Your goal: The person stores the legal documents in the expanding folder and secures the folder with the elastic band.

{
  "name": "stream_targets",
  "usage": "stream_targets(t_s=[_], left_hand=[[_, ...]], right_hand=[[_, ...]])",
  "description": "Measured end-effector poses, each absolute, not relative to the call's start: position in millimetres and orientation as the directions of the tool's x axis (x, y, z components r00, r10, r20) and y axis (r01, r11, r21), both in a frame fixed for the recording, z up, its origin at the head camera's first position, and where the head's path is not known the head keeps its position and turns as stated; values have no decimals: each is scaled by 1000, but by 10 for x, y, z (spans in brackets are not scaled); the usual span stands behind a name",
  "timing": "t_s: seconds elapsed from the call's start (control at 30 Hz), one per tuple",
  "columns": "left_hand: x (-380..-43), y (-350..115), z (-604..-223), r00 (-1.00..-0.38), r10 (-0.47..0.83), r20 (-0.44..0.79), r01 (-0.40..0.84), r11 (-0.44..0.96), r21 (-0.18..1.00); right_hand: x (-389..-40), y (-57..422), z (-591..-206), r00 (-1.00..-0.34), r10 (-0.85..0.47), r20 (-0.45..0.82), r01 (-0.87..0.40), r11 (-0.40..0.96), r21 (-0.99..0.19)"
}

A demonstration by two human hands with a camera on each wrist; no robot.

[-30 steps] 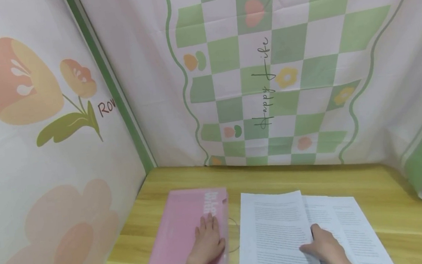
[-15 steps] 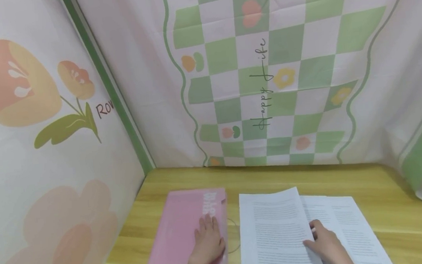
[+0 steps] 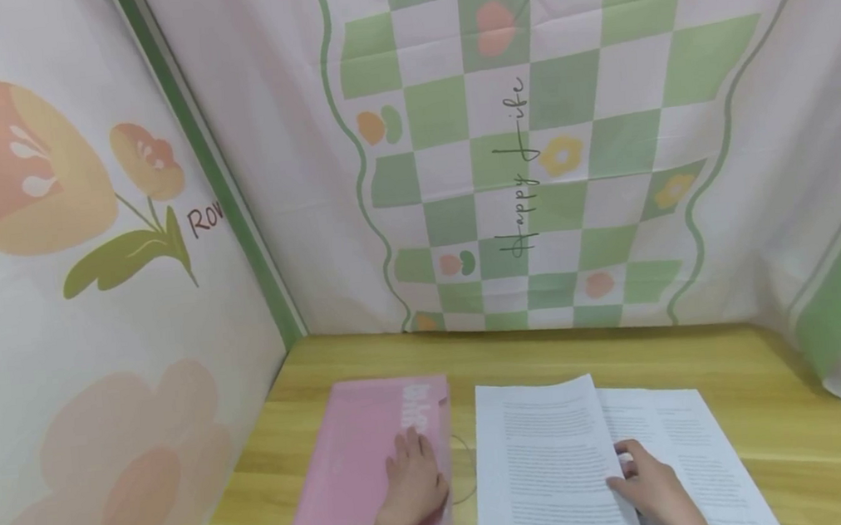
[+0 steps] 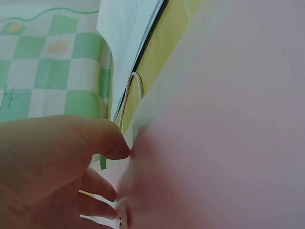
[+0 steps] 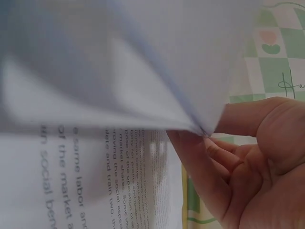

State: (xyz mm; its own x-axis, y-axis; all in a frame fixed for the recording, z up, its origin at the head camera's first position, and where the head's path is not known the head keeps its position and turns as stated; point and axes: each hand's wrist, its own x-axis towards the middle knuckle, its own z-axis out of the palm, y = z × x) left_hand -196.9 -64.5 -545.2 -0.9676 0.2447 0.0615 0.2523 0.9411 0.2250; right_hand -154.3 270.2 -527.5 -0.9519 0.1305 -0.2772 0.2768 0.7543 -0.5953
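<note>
My left hand point(image 3: 411, 480) rests on a pink folder point(image 3: 348, 461) with white lettering, its fingers loosely extended near the folder's right side. In the left wrist view the thumb and fingertips of that hand point(image 4: 57, 162) are right at the folder's surface. On the right, my right hand point(image 3: 658, 483) pinches the right edge of some white printed sheets point(image 3: 550, 451) between thumb and fingers. The right wrist view shows those sheets point(image 5: 176, 52) raised and bent, with printed text point(image 5: 138, 176) beneath them.
More printed paper point(image 3: 707, 446) lies to the right, partly under the held sheets. A thin cord loop point(image 3: 472, 462) sticks out from the folder's right side onto the wooden table point(image 3: 368, 350). Patterned cloth point(image 3: 498, 122) hangs behind and along the left.
My right thumb has slid right to the edge of the sheets and come closer to the fingers. My left hand stays on the folder. The head view has turned slightly.
</note>
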Motion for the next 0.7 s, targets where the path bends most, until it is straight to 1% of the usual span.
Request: stream_targets(t_s=[0.17,0.4,0.6,0.7], left_hand=[[-1991,-628,-5507,-970,228,88,242,944,226],[-1992,-580,-5491,-979,193,64,203,937,285],[-1974,-547,-5478,-967,226,113,246,945,215],[-1975,-529,-5473,-962,248,112,266,946,187]], right_hand=[[-1544,2705,-5271,-956,119,-268,263,751,-605],[-1538,2706,-5284,-956,127,-263,268,741,-615],[-1527,2719,-5300,-959,127,-253,261,745,-614],[-1517,2733,-5304,-963,121,-242,249,748,-615]])
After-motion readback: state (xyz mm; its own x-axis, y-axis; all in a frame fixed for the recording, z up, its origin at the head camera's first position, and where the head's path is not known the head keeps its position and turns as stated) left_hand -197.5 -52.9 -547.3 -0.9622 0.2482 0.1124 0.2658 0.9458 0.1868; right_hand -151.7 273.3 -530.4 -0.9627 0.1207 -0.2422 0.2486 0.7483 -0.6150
